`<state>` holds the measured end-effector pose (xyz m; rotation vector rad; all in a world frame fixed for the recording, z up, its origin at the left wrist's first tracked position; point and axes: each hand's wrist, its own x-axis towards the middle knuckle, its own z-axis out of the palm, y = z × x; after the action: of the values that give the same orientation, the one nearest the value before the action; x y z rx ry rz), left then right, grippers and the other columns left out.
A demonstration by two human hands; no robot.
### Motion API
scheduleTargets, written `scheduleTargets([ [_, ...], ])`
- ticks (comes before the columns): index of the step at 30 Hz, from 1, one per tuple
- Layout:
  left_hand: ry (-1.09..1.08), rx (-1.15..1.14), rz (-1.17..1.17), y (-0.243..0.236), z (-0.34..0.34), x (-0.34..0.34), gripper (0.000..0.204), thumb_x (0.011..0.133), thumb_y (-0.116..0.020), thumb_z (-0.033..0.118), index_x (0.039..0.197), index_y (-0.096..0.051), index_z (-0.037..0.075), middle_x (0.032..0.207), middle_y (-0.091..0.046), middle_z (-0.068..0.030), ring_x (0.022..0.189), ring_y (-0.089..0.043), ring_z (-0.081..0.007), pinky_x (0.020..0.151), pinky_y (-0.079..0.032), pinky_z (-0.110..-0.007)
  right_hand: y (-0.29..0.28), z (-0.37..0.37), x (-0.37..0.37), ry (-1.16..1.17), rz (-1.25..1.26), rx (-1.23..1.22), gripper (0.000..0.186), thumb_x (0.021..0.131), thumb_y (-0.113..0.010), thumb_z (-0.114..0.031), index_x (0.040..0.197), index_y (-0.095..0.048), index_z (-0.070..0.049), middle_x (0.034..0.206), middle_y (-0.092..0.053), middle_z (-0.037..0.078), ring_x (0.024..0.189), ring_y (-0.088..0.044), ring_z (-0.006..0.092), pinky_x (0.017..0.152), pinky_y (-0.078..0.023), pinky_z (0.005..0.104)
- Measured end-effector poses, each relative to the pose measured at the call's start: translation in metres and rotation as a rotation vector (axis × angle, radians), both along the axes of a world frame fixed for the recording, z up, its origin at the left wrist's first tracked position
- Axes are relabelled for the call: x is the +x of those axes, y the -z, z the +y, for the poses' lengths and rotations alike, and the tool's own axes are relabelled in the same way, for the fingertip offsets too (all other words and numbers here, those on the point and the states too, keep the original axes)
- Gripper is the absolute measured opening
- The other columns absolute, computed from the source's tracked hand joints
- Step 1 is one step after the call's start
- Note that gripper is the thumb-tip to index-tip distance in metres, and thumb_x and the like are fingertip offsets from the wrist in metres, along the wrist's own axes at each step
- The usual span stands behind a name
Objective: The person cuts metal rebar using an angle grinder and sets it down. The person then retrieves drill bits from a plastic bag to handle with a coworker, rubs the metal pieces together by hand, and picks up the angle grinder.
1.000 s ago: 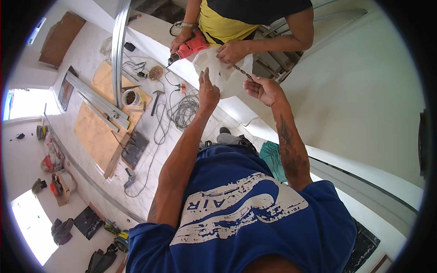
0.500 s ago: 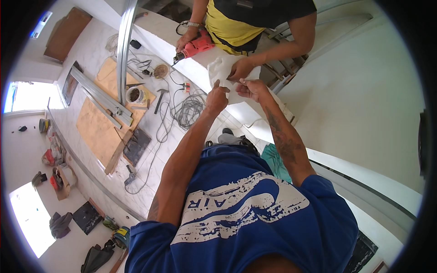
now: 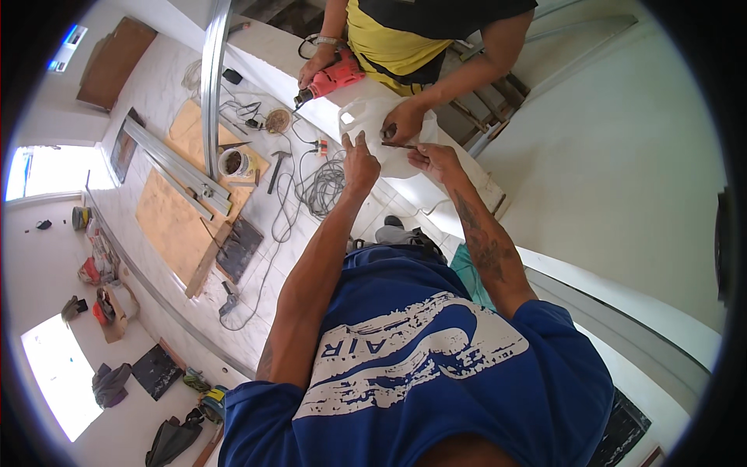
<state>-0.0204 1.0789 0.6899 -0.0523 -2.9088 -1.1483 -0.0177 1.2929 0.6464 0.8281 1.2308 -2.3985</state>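
Note:
My right hand pinches one end of a thin dark drill bit, whose other end is at a co-worker's hand. My left hand is raised just left of it, fingers apart, in front of a white translucent plastic bag; whether it touches the bag I cannot tell. The co-worker's other hand grips a red power drill above the bag, over a white ledge.
At left on the tiled floor lie a wooden board, metal profiles, a bucket, a hammer, coiled cable and a corded tool. An upright metal profile stands near the ledge. A white wall is at right.
The co-worker's hand with the bit has come down toward mine, and the bit now lies nearer horizontal. My right hand has moved slightly down and left; my left hand has shifted a little.

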Motion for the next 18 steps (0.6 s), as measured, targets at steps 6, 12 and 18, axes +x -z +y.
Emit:
scheduleTargets([
  [6,0.002,0.059,0.057,0.006,-0.001,0.002,0.065,0.074,-0.050,-0.006,0.138,-0.043,-0.001,0.142,-0.028,-0.0405,0.115,-0.052,-0.0530,0.095,-0.047,-0.050,0.005,0.012,0.016,0.042,0.053,-0.085,0.028,0.086,-0.058,0.003,0.110,-0.055,0.017,0.106,-0.061,0.029,0.096,-0.064,0.0407,0.093,-0.053,0.0539],
  [12,-0.064,0.143,-0.031,0.003,0.000,0.004,0.064,0.073,-0.053,-0.003,0.137,-0.046,0.000,0.142,-0.034,-0.0385,0.132,-0.036,-0.0515,0.110,-0.034,-0.049,-0.004,0.013,0.020,0.106,0.029,-0.006,0.028,0.091,-0.055,0.003,0.115,-0.053,0.017,0.109,-0.060,0.029,0.101,-0.063,0.0408,0.096,-0.052,0.0528],
  [18,-0.037,0.126,0.026,0.007,0.004,0.008,0.066,0.073,-0.053,-0.001,0.138,-0.044,0.001,0.141,-0.035,-0.0382,0.133,-0.035,-0.0508,0.111,-0.032,-0.049,0.013,0.006,0.009,0.130,0.180,-0.024,0.030,0.091,-0.054,0.002,0.118,-0.052,0.016,0.109,-0.060,0.026,0.100,-0.064,0.0364,0.095,-0.054,0.0501],
])
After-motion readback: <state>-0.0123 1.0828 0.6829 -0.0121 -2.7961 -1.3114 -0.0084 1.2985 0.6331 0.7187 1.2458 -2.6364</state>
